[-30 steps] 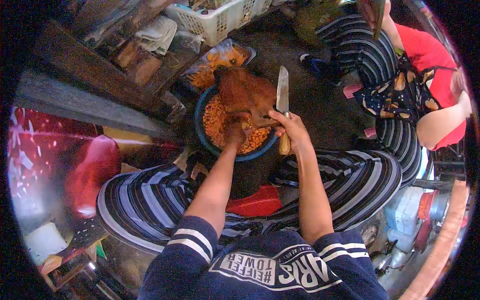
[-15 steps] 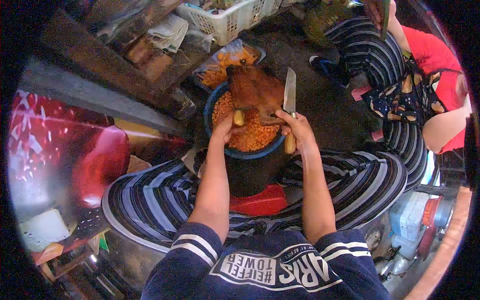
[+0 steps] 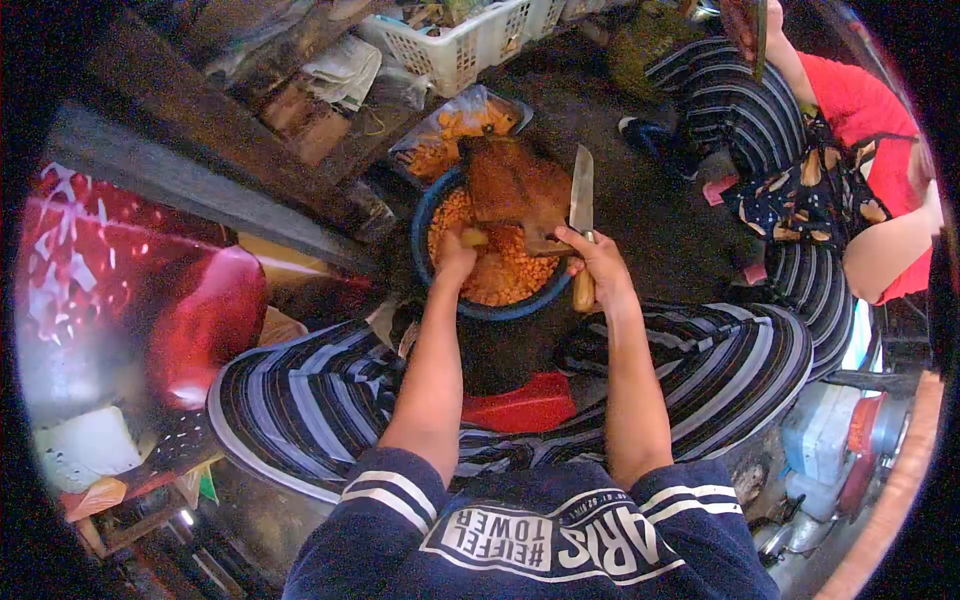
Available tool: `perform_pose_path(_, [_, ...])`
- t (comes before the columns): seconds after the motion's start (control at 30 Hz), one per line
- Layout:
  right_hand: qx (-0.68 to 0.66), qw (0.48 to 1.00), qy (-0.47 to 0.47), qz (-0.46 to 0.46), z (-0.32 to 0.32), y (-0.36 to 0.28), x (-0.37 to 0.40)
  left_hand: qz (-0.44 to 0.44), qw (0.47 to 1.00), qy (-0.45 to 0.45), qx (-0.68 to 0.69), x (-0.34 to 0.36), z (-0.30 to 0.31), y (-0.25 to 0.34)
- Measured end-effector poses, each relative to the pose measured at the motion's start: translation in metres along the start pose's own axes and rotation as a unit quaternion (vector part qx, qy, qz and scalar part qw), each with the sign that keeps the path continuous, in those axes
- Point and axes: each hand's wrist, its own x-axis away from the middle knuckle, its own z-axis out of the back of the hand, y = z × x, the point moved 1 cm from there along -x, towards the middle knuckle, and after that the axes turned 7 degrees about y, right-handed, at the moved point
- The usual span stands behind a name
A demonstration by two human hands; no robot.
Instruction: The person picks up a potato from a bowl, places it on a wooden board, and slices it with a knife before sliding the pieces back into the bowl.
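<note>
A blue basin (image 3: 432,205) full of small orange pieces stands between my knees. A brown wooden board (image 3: 512,185) lies across its far half. My left hand (image 3: 456,258) is closed on one yellow-orange piece (image 3: 474,237) above the basin's contents, at the near edge of the board. My right hand (image 3: 600,262) grips a knife (image 3: 581,200) by its wooden handle, blade pointing away from me beside the board's right edge.
A clear bag of orange pieces (image 3: 452,130) lies beyond the basin. A white plastic basket (image 3: 460,42) stands at the back. Another person in a red top (image 3: 860,110) sits at the right. A red stool (image 3: 520,405) is under me. A red shiny sack (image 3: 120,290) fills the left.
My left hand came up out of the orange pieces with one piece and moved it to the board's near edge. The knife in my right hand stayed beside the board.
</note>
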Motion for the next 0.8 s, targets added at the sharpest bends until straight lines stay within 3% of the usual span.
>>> perform_pose_path(0.03, [-0.004,1.000,-0.006,0.004,0.002,0.001,0.000,0.112,0.982,-0.049,0.145,-0.004,0.023,0.016])
perform_pose_path(0.07, [-0.009,1.000,-0.010,0.010,0.004,0.001,-0.001,0.218,0.928,-0.097,0.285,-0.008,0.036,0.025])
perform_pose_path(0.1, [-0.010,1.000,-0.011,0.011,0.007,0.001,-0.002,0.216,0.929,-0.096,0.285,-0.010,0.039,0.020])
perform_pose_path(0.2, [0.077,0.997,-0.015,0.005,0.014,0.003,-0.001,0.158,0.848,-0.104,0.496,-0.020,0.050,0.007])
perform_pose_path(0.23, [0.077,0.997,-0.016,0.005,0.017,0.007,-0.002,0.158,0.848,-0.103,0.496,-0.021,0.053,0.005])
perform_pose_path(0.3, [0.133,0.990,-0.038,0.025,0.020,0.023,-0.009,0.157,0.784,-0.134,0.586,-0.022,0.062,0.008])
perform_pose_path(0.33, [0.179,0.982,-0.035,0.049,0.021,0.033,-0.012,0.198,0.749,-0.130,0.618,-0.023,0.066,0.015])
perform_pose_path(0.47, [0.202,0.974,-0.093,0.032,0.018,0.063,-0.017,0.183,0.763,-0.108,0.610,-0.022,0.072,0.025])
perform_pose_path(0.53, [0.219,0.971,-0.093,0.016,0.007,0.066,-0.004,0.132,0.811,-0.091,0.563,-0.027,0.059,0.016])
perform_pose_path(0.77, [0.191,0.979,-0.075,0.000,-0.023,0.130,0.013,0.092,0.827,-0.132,0.539,-0.026,0.054,0.021])
perform_pose_path(0.8, [0.232,0.970,-0.064,0.017,-0.026,0.140,0.014,0.082,0.859,-0.145,0.484,-0.025,0.053,0.021])
